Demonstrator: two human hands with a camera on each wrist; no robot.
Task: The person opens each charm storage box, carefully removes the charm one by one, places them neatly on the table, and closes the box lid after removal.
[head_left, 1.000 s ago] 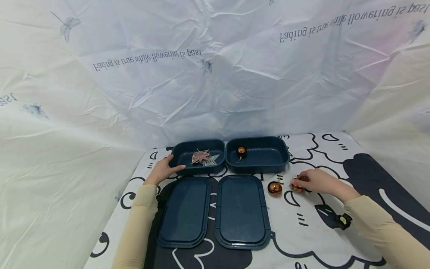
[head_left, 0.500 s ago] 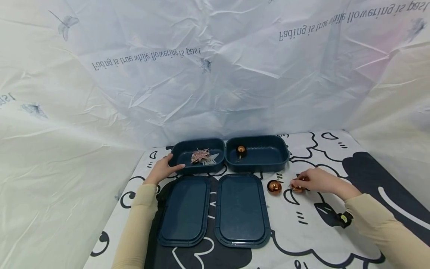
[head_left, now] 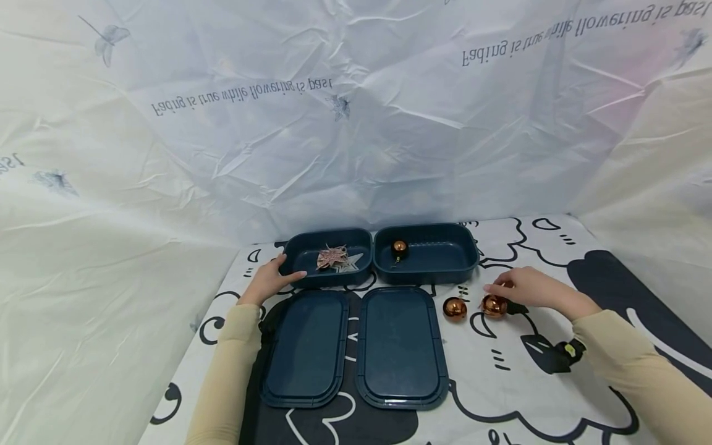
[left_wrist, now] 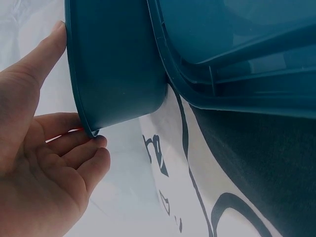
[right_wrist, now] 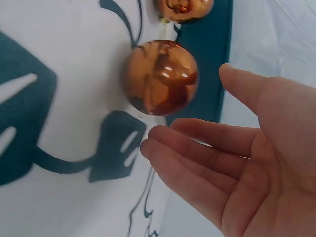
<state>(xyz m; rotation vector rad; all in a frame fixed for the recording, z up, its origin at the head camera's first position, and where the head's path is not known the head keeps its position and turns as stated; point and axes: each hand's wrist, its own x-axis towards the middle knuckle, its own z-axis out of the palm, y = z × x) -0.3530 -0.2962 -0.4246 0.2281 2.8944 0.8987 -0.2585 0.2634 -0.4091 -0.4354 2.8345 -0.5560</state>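
Note:
In the head view my left hand [head_left: 267,282] rests at the left end of a dark blue box [head_left: 332,283], its thumb along the near rim and fingers at the left side. A pinkish star ornament [head_left: 332,258] and a silvery star [head_left: 349,264] lie inside. My right hand [head_left: 531,288] hovers just beyond a shiny copper bauble [head_left: 494,306] on the cloth. The right wrist view shows a gap between that bauble [right_wrist: 162,77] and the extended fingers [right_wrist: 192,180]. Left of it is another copper bauble [head_left: 455,309].
A second dark blue box [head_left: 445,275] adjoins the first and has a copper bauble [head_left: 399,247] inside. Two dark blue lids [head_left: 306,349] lie side by side in front of the boxes. A whitish plastic sheet [head_left: 356,148] hangs behind the patterned tablecloth [head_left: 489,395].
My right hand has let go of the bauble and lifted slightly up and away, so the bauble is fully visible. The left hand stays at the box.

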